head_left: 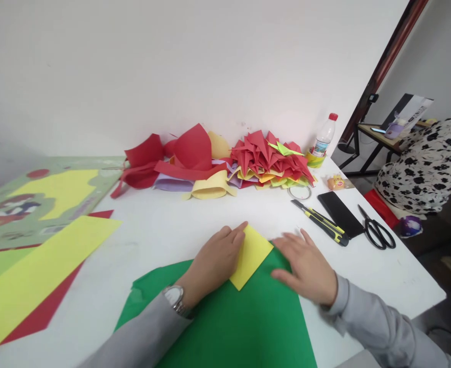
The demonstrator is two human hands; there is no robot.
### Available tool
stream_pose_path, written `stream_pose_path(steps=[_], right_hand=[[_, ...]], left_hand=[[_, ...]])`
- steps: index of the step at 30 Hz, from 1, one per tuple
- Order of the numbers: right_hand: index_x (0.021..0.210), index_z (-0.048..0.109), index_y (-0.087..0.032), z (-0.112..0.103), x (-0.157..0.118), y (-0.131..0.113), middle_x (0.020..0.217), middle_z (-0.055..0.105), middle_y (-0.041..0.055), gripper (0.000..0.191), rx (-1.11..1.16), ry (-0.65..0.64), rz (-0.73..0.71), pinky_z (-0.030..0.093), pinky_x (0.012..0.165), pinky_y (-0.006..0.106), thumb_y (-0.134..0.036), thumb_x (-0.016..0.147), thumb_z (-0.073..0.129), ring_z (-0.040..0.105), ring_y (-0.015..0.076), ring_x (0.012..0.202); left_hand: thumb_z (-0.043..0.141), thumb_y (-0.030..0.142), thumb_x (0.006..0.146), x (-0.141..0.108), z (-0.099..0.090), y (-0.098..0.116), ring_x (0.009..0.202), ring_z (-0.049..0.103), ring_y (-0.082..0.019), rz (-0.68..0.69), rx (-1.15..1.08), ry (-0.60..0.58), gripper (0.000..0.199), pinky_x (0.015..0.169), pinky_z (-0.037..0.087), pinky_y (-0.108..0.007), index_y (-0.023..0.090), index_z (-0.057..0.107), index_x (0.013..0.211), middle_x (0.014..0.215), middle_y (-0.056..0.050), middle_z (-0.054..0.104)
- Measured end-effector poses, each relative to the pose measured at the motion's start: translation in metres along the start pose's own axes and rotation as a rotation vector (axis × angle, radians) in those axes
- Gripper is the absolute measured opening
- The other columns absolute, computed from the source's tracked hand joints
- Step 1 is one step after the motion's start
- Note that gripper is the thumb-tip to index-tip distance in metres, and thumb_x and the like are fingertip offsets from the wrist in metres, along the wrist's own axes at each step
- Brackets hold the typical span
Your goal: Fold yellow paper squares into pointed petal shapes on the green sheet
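A folded yellow paper square [251, 255] lies on a large green sheet [244, 327], one corner toward me. My left hand [219, 255], with a watch on its wrist, presses on the left side of the square; its fingers are together and reach the top corner. At the square's right corner is my right hand [305, 266], fingers spread, its fingertips close to the paper's edge and holding nothing. Whether those fingertips touch the corner is hard to tell.
Red folded papers [261, 156] and a bottle [324, 138] stand by the wall. A cutter [325, 223], black slab [340, 212] and scissors [376, 232] lie right. Yellow strips [49, 271] lie left. A person in patterned clothing [428, 158] is at far right.
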State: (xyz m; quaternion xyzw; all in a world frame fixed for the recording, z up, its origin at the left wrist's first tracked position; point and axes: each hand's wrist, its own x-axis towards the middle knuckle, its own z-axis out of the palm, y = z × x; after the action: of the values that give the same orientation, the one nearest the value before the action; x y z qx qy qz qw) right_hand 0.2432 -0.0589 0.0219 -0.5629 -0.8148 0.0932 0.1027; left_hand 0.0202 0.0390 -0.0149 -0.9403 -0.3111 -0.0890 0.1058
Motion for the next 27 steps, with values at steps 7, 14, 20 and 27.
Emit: stream_pose_path(steps=[7,14,20,27], right_hand=[[0.129,0.055,-0.018,0.005,0.056,0.010,0.138,0.055,0.0112,0.035,0.022,0.109,-0.057,0.037,0.107,0.051,-0.024,0.098,0.041,0.046,0.0270,0.130],[0.128,0.055,-0.022,0.033,0.082,0.007,0.145,0.047,0.0093,0.034,-0.008,0.004,-0.165,0.023,0.109,0.065,-0.027,0.095,0.050,0.036,0.0298,0.138],[0.128,0.055,-0.020,0.034,0.078,0.009,0.143,0.049,0.0112,0.034,-0.059,0.049,-0.185,0.024,0.108,0.067,-0.027,0.096,0.049,0.037,0.0308,0.136],[0.128,0.055,-0.020,0.036,0.079,0.009,0.143,0.049,0.0113,0.034,-0.047,0.059,-0.189,0.024,0.107,0.068,-0.028,0.095,0.050,0.038,0.0308,0.136]], left_hand=[[0.037,0.007,0.092,-0.001,-0.008,0.004,0.083,0.057,-0.025,0.052,0.018,-0.012,0.029,0.075,0.044,-0.039,0.010,0.064,0.104,0.128,-0.017,0.061],[0.042,0.033,0.098,-0.009,-0.014,0.008,0.096,0.057,-0.030,0.061,0.039,-0.049,0.043,0.078,0.042,-0.042,0.007,0.051,0.131,0.138,-0.019,0.054],[0.042,0.041,0.097,-0.031,-0.012,0.022,0.116,0.052,-0.036,0.063,0.068,-0.048,0.052,0.091,0.039,-0.047,0.005,0.049,0.135,0.142,-0.022,0.049],[0.030,0.050,0.098,-0.047,-0.005,0.026,0.126,0.047,-0.037,0.036,0.022,0.004,0.061,0.100,0.037,-0.048,0.007,0.045,0.138,0.144,-0.019,0.048]])
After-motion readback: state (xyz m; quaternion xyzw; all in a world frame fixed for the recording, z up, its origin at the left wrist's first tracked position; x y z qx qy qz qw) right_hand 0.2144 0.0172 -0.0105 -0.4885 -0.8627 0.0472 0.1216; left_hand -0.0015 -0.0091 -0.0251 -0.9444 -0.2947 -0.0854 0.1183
